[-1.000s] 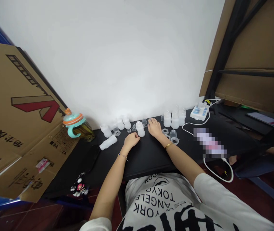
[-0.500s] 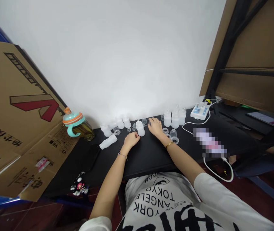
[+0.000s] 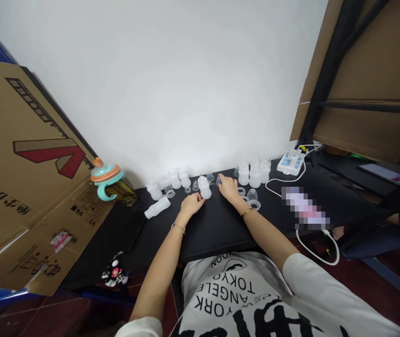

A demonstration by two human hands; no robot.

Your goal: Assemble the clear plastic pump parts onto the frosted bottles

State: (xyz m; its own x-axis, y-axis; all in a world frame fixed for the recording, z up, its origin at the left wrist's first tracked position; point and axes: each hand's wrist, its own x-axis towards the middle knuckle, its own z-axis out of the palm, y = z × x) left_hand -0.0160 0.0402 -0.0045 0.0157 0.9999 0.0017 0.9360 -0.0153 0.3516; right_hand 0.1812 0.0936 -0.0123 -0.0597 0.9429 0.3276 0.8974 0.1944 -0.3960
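A small white feeding bottle [image 3: 204, 188] with a teat on top stands upright on the black table. My left hand [image 3: 192, 204] rests beside its base, fingers curled in, with nothing visible in them. My right hand [image 3: 228, 188] is to the right of the bottle, its fingertips bent around a small clear cap [image 3: 218, 179] low over the table, partly hidden by the fingers. Behind, another clear cap [image 3: 210, 177] stands near the wall. Small clear teats [image 3: 195, 185] and a ring [image 3: 188, 190] lie left of the bottle.
Several white bottles [image 3: 255, 177] stand at the right, near clear rings [image 3: 254, 205] and a cap [image 3: 252, 194]. More bottles [image 3: 185, 179] are at the left, one bottle body [image 3: 157, 207] lying down. A drinking jug [image 3: 107, 180], power strip [image 3: 290, 162] and white cable [image 3: 284, 179] flank them.
My right hand has shifted very slightly, and more of the clear cap shows at its fingertips. My left hand and the bottle stay put. The camera view has moved a little.
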